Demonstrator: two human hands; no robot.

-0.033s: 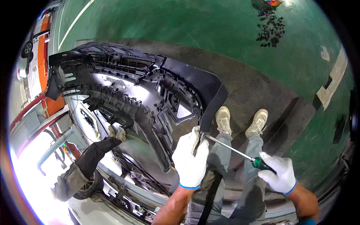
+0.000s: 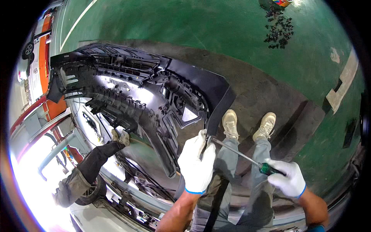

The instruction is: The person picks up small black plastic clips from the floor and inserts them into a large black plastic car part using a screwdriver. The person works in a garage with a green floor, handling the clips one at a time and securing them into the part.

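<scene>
A large black car bumper (image 2: 197, 75) lies with its ribbed inner side up, and its near corner reaches my left hand (image 2: 196, 164). That hand, in a white glove, is closed around the corner, its thumb and fingers pinching the edge. My right hand (image 2: 289, 179), also gloved in white, grips the green and black handle of a screwdriver (image 2: 239, 154). The long metal shaft slants up to the left. Its tip meets the bumper corner beside my left fingertips; exactly what it touches there is too small to make out.
The bumper rests on a dark mat (image 2: 255, 83) over a green floor (image 2: 154, 23). My shoes (image 2: 266, 125) stand close to the bumper's end. At the left another person's leg (image 2: 98, 160) is beside a car wheel (image 2: 92, 191). A torn strip (image 2: 344, 83) lies at the right.
My right hand and the screwdriver handle have shifted very slightly. My left hand stays on the bumper corner.
</scene>
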